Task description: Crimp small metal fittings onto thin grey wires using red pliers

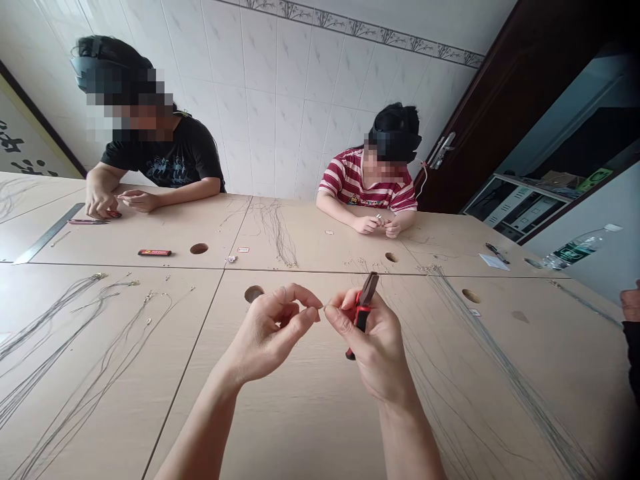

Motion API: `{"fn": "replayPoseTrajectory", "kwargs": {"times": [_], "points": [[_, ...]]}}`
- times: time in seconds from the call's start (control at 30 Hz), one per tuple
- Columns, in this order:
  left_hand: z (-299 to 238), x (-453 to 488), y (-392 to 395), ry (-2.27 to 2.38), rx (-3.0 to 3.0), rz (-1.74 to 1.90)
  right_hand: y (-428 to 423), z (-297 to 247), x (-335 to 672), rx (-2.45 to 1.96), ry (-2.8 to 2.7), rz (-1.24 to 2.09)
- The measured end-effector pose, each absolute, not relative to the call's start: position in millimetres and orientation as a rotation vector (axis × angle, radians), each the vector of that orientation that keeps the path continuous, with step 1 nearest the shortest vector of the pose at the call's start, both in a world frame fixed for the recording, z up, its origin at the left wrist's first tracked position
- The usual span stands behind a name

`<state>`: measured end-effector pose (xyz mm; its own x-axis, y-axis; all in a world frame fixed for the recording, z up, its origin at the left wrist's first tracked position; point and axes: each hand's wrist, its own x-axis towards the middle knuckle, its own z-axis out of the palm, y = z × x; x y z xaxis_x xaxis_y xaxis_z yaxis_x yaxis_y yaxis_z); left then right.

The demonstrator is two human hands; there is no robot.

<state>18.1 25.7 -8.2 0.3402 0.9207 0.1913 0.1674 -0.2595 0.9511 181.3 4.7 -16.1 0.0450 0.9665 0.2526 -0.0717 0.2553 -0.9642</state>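
Clearly, the right grip [381, 339] holds red-and-black pliers [363, 315] (dark-nosed, tilted); it and the left grip [267, 333] pinch a thin strand [323, 307].

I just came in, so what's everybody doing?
One person's left hand and right hand nearly meet above a pale wooden table, fingers seemingly pinching a tiny thin strand. The right hand also holds red-and-black metal pliers. Bundles of long grey strands lie to both sides. Opposite, two people are at work too.

Dark-metal pliers [367, 297] with red-and-black grips are slanting head-up in the right hand [381, 339]; a thin pale strand [325, 307] is bridging its fingertips and those of the left hand [267, 337].
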Motion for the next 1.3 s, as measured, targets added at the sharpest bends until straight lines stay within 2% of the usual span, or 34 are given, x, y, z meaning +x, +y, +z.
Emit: {"fn": "replayPoseTrajectory", "kwargs": {"times": [0.8, 1.3], "points": [[-14.6, 16.6, 28.4, 0.923, 1.624, 1.013, 3.3, -17.2, 183.0, -1.129, -1.509, 0.943], [-6.0, 18.0, 30.4, 0.894, 1.385, 0.910, 7.5, -23.2, 186.4, -1.121, -1.753, 0.509]]}}
